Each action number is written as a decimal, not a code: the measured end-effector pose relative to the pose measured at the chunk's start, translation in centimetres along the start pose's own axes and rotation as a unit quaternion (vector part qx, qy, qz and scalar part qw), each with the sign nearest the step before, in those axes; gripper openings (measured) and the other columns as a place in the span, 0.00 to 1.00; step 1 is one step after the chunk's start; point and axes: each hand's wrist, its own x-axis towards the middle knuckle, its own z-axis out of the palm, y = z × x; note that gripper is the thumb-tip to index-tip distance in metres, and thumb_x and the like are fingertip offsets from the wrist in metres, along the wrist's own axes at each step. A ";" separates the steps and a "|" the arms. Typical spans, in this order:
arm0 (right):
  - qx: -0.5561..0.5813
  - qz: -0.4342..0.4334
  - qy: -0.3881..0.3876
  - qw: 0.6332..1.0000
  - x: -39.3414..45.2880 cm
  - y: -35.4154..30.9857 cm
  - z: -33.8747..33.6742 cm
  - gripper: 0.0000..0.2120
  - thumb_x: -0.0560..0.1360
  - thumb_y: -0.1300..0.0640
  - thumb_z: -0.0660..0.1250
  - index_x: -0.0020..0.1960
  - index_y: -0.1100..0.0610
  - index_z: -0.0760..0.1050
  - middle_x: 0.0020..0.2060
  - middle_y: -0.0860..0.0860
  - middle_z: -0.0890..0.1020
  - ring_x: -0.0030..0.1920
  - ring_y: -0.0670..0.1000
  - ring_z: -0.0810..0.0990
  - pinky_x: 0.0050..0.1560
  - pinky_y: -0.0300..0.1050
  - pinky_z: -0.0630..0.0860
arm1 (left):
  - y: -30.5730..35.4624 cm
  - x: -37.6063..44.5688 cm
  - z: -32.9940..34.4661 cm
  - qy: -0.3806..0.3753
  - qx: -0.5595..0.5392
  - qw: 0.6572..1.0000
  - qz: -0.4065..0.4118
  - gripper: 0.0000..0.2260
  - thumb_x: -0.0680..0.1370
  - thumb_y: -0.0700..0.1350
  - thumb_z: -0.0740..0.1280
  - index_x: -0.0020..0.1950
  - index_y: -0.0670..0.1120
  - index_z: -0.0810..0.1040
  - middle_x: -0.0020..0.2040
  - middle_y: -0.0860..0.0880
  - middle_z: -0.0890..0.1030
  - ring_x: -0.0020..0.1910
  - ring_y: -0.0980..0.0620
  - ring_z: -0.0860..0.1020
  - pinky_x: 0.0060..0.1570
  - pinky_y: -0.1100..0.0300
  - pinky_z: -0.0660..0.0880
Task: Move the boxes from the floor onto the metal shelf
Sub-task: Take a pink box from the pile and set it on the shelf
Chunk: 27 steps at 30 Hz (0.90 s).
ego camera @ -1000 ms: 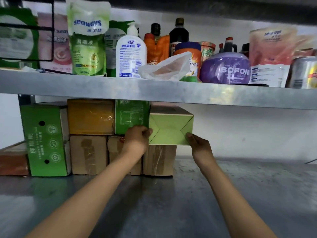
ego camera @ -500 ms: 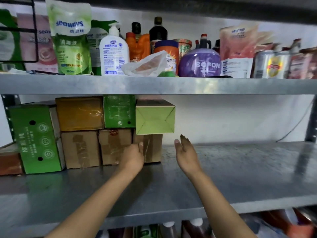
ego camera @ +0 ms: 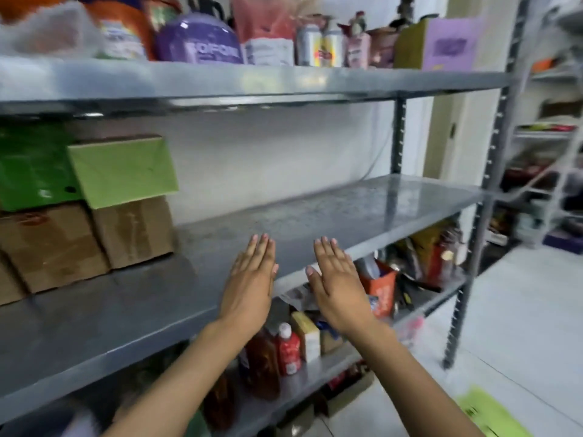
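From where I sit watching the head view, the far left shows a dark green box [ego camera: 31, 167] stacked on a brown carton [ego camera: 47, 247], both on the middle board of the metal shelf [ego camera: 315, 212]. Just to the right, the light green box [ego camera: 121, 170] sits a little tilted on top of a second brown carton [ego camera: 134, 231], its front face hanging slightly past the carton below. To the right of these boxes the grey board runs bare to the upright post [ego camera: 398, 137]. In front of the board's front edge I see my left hand [ego camera: 250, 285], fingers straight and together, palm down, holding nothing. Just beside it, apart by a narrow gap, my right hand [ego camera: 339, 280] lies the same way, flat, released and carrying nothing. I cannot tell whether either palm touches the shelf edge. Above, the upper board carries a purple tub [ego camera: 200, 39], some pouches and cans, blurred, and further right a lilac carton [ego camera: 441, 44]. Below my hands, on the lower board, stand a brown bottle [ego camera: 263, 364], a red bottle [ego camera: 288, 350] and an orange pack [ego camera: 381, 290]. At the bottom right, on the pale tiled floor [ego camera: 520, 310], a yellow-green box [ego camera: 492, 414] lies partly out of view, well apart from the shelf.
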 end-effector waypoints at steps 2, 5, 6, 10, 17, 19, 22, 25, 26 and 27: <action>-0.017 0.029 0.003 0.999 -2.2 3.1 -1.4 0.28 0.83 0.47 0.48 0.80 0.56 0.49 0.79 0.51 0.51 0.79 0.48 0.44 0.76 0.42 0.39 | 2.8 0.1 2.2 -0.008 -0.020 0.999 0.031 0.26 0.82 0.51 0.43 0.78 0.42 0.50 0.78 0.48 0.49 0.75 0.53 0.40 0.75 0.57 0.46; -0.056 0.059 0.011 0.997 -5.4 7.1 -3.4 0.27 0.84 0.48 0.49 0.80 0.55 0.48 0.79 0.50 0.50 0.79 0.47 0.43 0.77 0.43 0.38 | 6.9 -0.1 4.9 -0.009 -0.019 0.995 0.100 0.24 0.81 0.47 0.50 0.73 0.37 0.65 0.74 0.41 0.65 0.74 0.44 0.60 0.68 0.46 0.66; -0.070 0.063 0.010 0.995 -6.6 8.3 -3.8 0.27 0.84 0.47 0.48 0.80 0.55 0.48 0.79 0.50 0.50 0.79 0.47 0.42 0.77 0.44 0.39 | 8.3 -0.2 6.0 -0.007 -0.015 0.993 0.121 0.24 0.79 0.46 0.53 0.71 0.36 0.67 0.72 0.40 0.68 0.72 0.43 0.64 0.66 0.46 0.68; -0.079 0.099 0.014 0.992 -11.8 12.7 -5.0 0.27 0.84 0.47 0.48 0.80 0.55 0.49 0.79 0.50 0.49 0.78 0.46 0.41 0.78 0.47 0.43 | 13.3 -1.7 11.1 -0.059 -0.047 0.984 0.163 0.31 0.79 0.42 0.61 0.76 0.40 0.46 0.77 0.44 0.48 0.76 0.47 0.47 0.75 0.52 0.55; -0.096 0.213 0.018 0.972 -22.8 20.3 -3.3 0.31 0.80 0.43 0.44 0.79 0.58 0.55 0.78 0.51 0.52 0.76 0.44 0.43 0.78 0.47 0.46 | 19.9 -5.9 20.8 -0.113 -0.106 0.969 0.193 0.23 0.82 0.42 0.55 0.77 0.40 0.55 0.78 0.45 0.54 0.77 0.49 0.52 0.72 0.58 0.44; -0.094 0.254 0.003 0.963 -26.0 22.1 -2.2 0.32 0.80 0.42 0.43 0.79 0.58 0.55 0.78 0.51 0.52 0.76 0.43 0.42 0.77 0.45 0.44 | 21.4 -7.5 24.1 -0.148 -0.118 0.963 0.194 0.25 0.82 0.39 0.57 0.77 0.40 0.53 0.78 0.44 0.54 0.77 0.49 0.52 0.73 0.58 0.46; -0.077 0.317 -0.023 0.945 -30.0 24.3 -0.5 0.28 0.83 0.45 0.48 0.79 0.56 0.51 0.79 0.50 0.50 0.75 0.42 0.40 0.75 0.39 0.39 | 23.4 -9.9 27.9 -0.234 -0.157 0.944 0.170 0.24 0.84 0.43 0.50 0.78 0.43 0.45 0.78 0.49 0.44 0.78 0.52 0.44 0.76 0.56 0.46; -0.040 0.408 -0.043 0.911 -33.5 26.1 1.6 0.27 0.84 0.47 0.52 0.79 0.55 0.50 0.79 0.50 0.50 0.78 0.45 0.43 0.73 0.37 0.39 | 25.3 -12.6 31.1 -0.289 -0.189 0.928 0.138 0.23 0.84 0.45 0.47 0.78 0.43 0.44 0.78 0.50 0.44 0.78 0.53 0.43 0.74 0.61 0.44; -0.025 0.439 -0.050 0.897 -34.6 26.8 2.5 0.28 0.83 0.47 0.52 0.79 0.55 0.51 0.79 0.51 0.52 0.78 0.48 0.46 0.74 0.39 0.41 | 25.8 -13.6 32.2 -0.314 -0.197 0.921 0.122 0.23 0.84 0.46 0.46 0.78 0.43 0.45 0.79 0.49 0.45 0.78 0.53 0.44 0.74 0.61 0.45; -0.011 0.464 -0.056 0.884 -35.6 27.4 3.4 0.28 0.83 0.47 0.52 0.79 0.55 0.52 0.79 0.52 0.52 0.79 0.49 0.48 0.75 0.41 0.44 | 26.2 -14.5 33.5 -0.341 -0.198 0.913 0.108 0.23 0.84 0.46 0.46 0.78 0.42 0.45 0.79 0.48 0.46 0.78 0.52 0.44 0.74 0.60 0.47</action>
